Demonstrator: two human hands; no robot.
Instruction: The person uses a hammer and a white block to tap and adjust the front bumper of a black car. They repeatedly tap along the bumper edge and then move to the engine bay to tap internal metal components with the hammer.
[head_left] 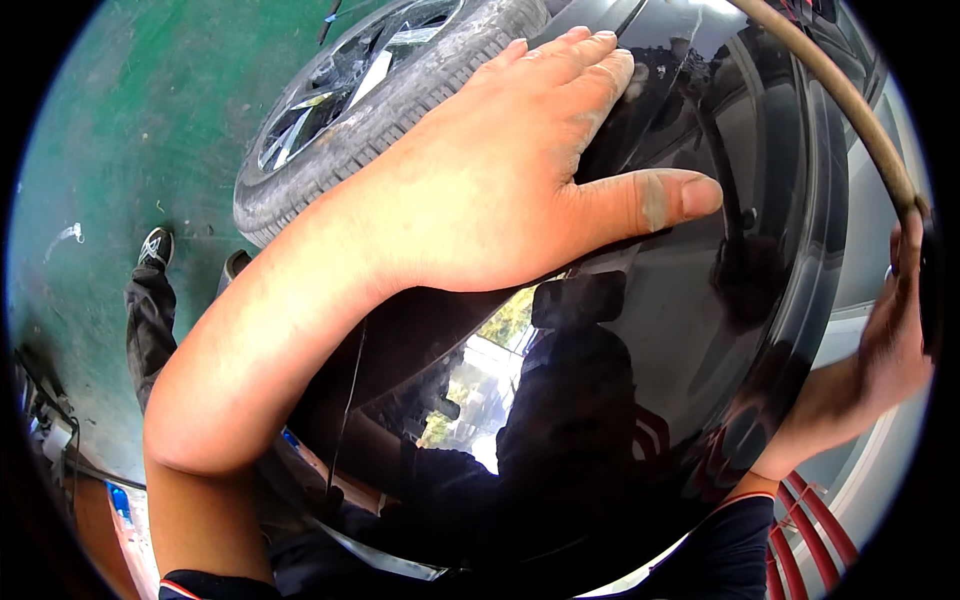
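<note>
Black panel (690,330), green floor (150,120)

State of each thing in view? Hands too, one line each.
Panel: black, glossy, mirroring its surroundings
Left hand: open, palm down on the panel, thumb spread
Rod: looks curved, though the lens may bend it
Right hand: raised at the rod's lower end, grip unclear
Wheel: tyre fitted on rim, tread dirty, partly covered
Shoe: on the floor
Floor: green, marked and littered with small bits
</note>
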